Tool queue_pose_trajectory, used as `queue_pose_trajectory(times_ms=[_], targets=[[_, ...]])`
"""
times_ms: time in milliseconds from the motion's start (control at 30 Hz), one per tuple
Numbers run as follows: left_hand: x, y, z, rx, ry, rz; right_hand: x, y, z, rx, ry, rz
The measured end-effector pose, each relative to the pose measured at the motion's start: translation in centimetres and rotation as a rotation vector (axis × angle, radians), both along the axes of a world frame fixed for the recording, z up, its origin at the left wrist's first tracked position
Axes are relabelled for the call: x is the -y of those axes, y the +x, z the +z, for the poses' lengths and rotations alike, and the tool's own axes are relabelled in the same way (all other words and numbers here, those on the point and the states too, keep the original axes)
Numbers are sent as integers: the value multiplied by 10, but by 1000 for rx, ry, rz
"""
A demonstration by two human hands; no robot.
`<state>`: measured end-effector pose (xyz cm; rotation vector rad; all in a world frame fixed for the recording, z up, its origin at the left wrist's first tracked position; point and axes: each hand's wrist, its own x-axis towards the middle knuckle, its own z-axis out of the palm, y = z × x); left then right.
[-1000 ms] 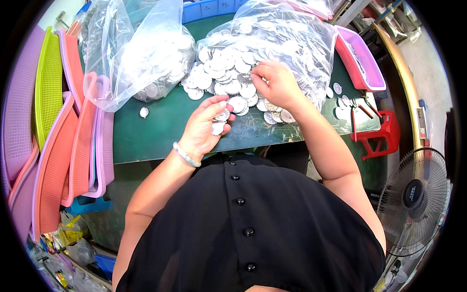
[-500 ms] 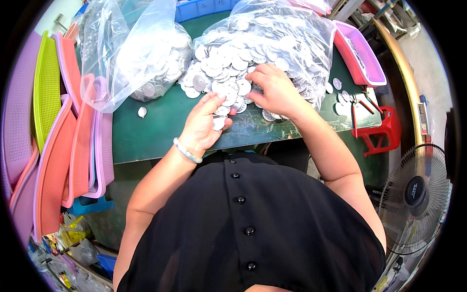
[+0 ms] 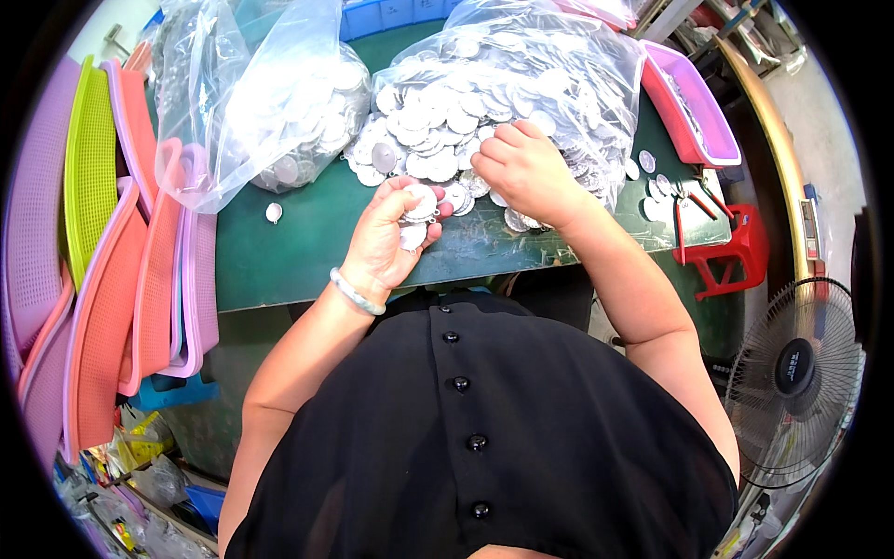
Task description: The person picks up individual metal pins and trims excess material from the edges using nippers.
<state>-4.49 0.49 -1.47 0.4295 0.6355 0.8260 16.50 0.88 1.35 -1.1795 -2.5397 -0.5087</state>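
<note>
Several round silver pendants [image 3: 421,207] with small loops lie stacked in my left hand [image 3: 377,238], its thumb over them and its fingers curled beneath. My right hand [image 3: 529,177] rests against the front of a heap of silver pendants [image 3: 433,121]. Its fingers are bent together, and whatever they grip is hidden under them. The heap spills out of a big clear plastic bag [image 3: 596,88]. On the left stands a second clear bag [image 3: 307,112], also filled with pendants.
Stacked plastic baskets [image 3: 149,270] crowd the left side of the green table [image 3: 279,261]. A lone pendant [image 3: 273,212] lies there. At right are a pink bin [image 3: 689,102], loose pendants [image 3: 656,191], red-handled pliers [image 3: 689,210], a red stool [image 3: 736,252] and a fan [image 3: 794,368].
My left hand has drawn slightly back from the heap with its pendants, now lying more stacked in view. My right hand's fingers, spread apart before, have curled together.
</note>
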Motion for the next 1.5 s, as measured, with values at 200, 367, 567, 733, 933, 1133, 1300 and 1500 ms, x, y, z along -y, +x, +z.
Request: queue_pose_trajectory(times_ms=[200,367,567,733,933,1133,1300,1500], targets=[[-1,1,3,12,-5,-12,1,8,-2,-726,-300,-70],[1,4,2,48,1,-48,12,0,6,-1377,-923,-166],[4,8,11,26,48,-85,20,-9,6,-1479,-1026,-134],[9,1,15,-31,15,-51,27,-10,18,-1337,-1172,-206],[11,-10,16,-35,4,-92,-40,-4,69,-1261,-1052,-177],[19,-17,64,-119,138,-130,-159,5,111,-1791,-989,-59],[27,-49,118,-120,398,-95,-112,-19,99,-1432,-1050,24],[-19,-66,190,-455,1028,366,-36,5,81,-1238,-1019,39]])
